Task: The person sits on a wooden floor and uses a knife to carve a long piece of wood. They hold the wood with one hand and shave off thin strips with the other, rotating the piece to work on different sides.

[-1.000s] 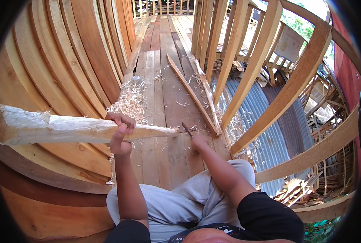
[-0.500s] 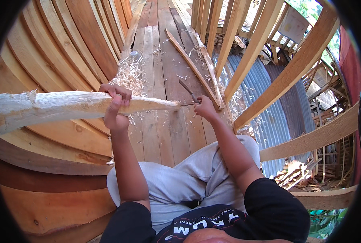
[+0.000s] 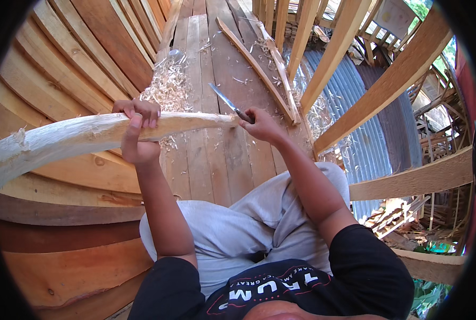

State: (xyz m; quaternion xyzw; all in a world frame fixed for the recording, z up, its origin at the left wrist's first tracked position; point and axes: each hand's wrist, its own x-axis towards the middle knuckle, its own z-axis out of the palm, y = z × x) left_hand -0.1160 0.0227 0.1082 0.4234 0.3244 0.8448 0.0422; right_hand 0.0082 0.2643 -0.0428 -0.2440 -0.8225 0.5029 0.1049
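Observation:
My left hand (image 3: 136,133) grips a long pale wooden pole (image 3: 62,140), stripped and rough, that runs from the left edge to a tapered tip near the picture's middle. My right hand (image 3: 260,125) holds a knife (image 3: 227,102) by its dark handle right at that tip, the metal blade pointing up and to the left, away from me. Both forearms come in from below, over my grey trousers.
A heap of wood shavings (image 3: 166,88) lies on the plank floor (image 3: 216,154) beyond the pole. Curved wooden planks (image 3: 83,58) rise on the left. Slanted timber ribs (image 3: 387,85) stand on the right, with a thin loose strip (image 3: 256,66) and corrugated metal sheeting (image 3: 350,106) below them.
The pole and both hands have risen in the picture. The knife blade has lifted off the tip and now points up and left.

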